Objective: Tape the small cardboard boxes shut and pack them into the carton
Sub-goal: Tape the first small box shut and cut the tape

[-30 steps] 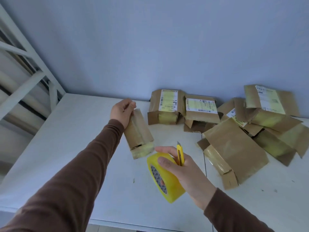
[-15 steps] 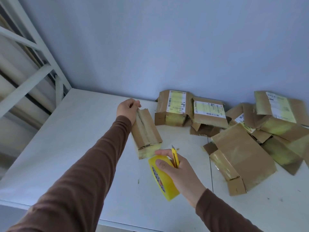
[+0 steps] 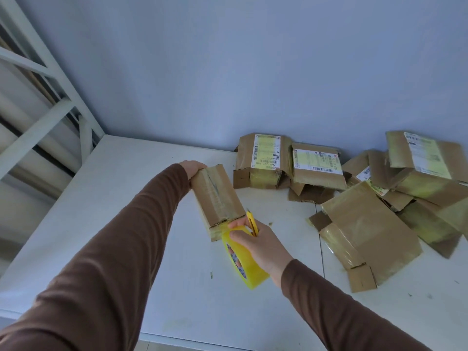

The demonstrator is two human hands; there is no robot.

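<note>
Two hands work one small brown cardboard box (image 3: 215, 196): left hand (image 3: 193, 167) grips its far end, right hand (image 3: 255, 240) clasps yellow tape roll (image 3: 243, 262) and yellow cutter (image 3: 252, 222) at its near end; taping underway, next pull tape along the seam.

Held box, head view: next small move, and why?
Probably draw the tape roll back along the small box's top seam. The left hand braces the far end, the right hand holds roll and yellow cutter at the near end, where the roll meets the box.
</note>
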